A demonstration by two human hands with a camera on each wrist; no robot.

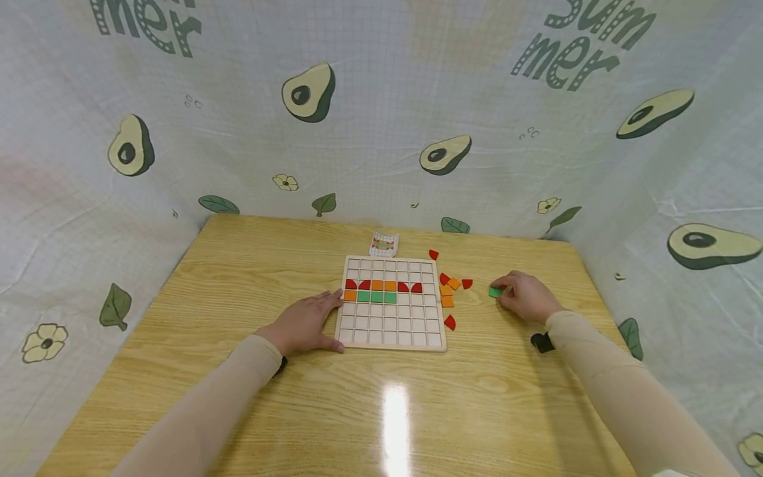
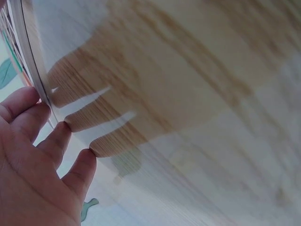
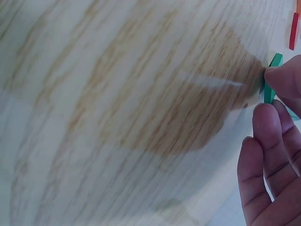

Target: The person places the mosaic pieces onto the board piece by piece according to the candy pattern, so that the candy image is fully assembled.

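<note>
A square wooden grid board (image 1: 390,324) lies mid-table. One of its rows holds red quarter-circle tiles with orange square tiles between them; the row below has an orange tile (image 1: 350,295) and green square tiles (image 1: 377,297). My left hand (image 1: 306,322) rests at the board's left edge, fingertips and thumb touching it; the left wrist view shows those fingers against the rim. Over on the right, my right hand (image 1: 526,297) pinches a green square tile (image 1: 494,291) between thumb and fingers. In the right wrist view that green tile (image 3: 270,84) stands tilted on edge.
Loose orange tiles (image 1: 447,301) and red quarter-circle tiles (image 1: 450,322) lie along the board's right side. A small pattern card (image 1: 384,244) sits behind the board. Beyond the wooden table (image 1: 268,265) hangs a white cloth (image 1: 369,159) printed with avocados.
</note>
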